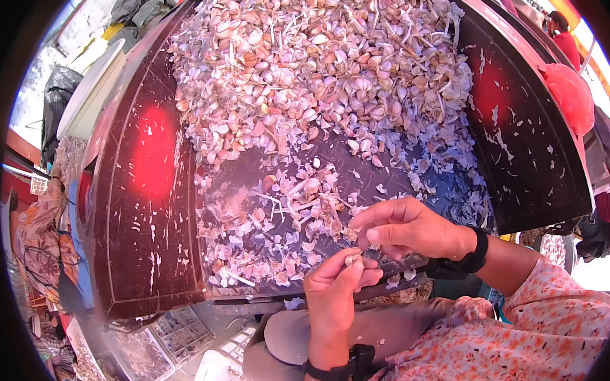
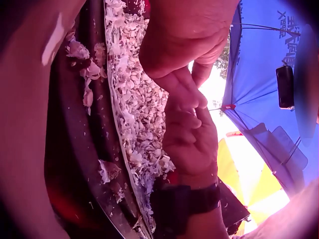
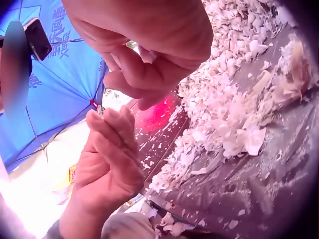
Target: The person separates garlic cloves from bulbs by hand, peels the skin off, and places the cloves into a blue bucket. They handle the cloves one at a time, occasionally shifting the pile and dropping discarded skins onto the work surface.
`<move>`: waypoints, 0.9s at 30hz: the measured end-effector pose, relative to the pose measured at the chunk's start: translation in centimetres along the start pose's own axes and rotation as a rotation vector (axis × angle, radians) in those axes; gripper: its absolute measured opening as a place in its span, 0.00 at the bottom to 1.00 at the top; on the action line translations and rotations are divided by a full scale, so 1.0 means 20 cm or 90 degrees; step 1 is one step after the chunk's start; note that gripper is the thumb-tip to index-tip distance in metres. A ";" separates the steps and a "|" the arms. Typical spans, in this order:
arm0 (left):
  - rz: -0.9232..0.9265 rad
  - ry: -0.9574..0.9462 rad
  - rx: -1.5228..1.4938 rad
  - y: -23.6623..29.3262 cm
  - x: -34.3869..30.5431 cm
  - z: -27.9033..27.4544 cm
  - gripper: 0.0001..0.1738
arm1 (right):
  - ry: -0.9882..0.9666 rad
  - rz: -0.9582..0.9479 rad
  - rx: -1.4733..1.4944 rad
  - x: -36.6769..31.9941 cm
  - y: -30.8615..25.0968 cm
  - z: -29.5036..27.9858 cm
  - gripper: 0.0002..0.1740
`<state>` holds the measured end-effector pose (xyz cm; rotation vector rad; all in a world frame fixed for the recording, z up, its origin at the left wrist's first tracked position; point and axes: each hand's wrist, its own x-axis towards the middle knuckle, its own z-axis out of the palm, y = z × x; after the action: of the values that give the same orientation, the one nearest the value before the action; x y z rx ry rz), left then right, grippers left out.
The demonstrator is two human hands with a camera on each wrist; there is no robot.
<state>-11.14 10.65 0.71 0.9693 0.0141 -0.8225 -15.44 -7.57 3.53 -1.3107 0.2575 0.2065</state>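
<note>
My left hand point(image 1: 335, 284) pinches a small garlic clove point(image 1: 353, 259) between thumb and fingertips, above the near edge of the garlic-covered table. Close beside it is my right hand point(image 1: 416, 232), its thumb and fingers curled in toward the clove. In the right wrist view, a pale bit of garlic point(image 3: 145, 54) shows within the right hand's bent fingers; I cannot tell whether it is clove or skin. The left wrist view shows both hands nearly meeting, the clove mostly hidden by fingers. Loose garlic skins and stalks point(image 1: 298, 197) lie just beyond the hands.
A large heap of garlic cloves point(image 1: 313, 61) covers the far part of the dark table point(image 1: 249, 169). Raised dark side panels point(image 1: 140, 238) flank it. Below left stand plastic crates point(image 1: 178, 335) and a white basket point(image 1: 221, 374). A blue canopy point(image 2: 259, 64) hangs overhead.
</note>
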 end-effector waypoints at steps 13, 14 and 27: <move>0.053 0.047 0.257 0.01 0.38 0.17 0.17 | 0.028 -0.035 0.169 0.26 0.10 -0.24 0.11; 0.042 0.059 0.240 0.02 0.39 0.16 0.17 | 0.029 -0.033 0.176 0.27 0.11 -0.27 0.11; -0.060 0.088 0.478 0.07 0.58 0.26 0.19 | -0.021 -0.067 0.537 0.31 0.17 -0.50 0.13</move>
<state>-3.89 0.25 0.61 1.7421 -0.1408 -0.8592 -11.14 -16.36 -3.81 -0.4819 0.2112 0.0170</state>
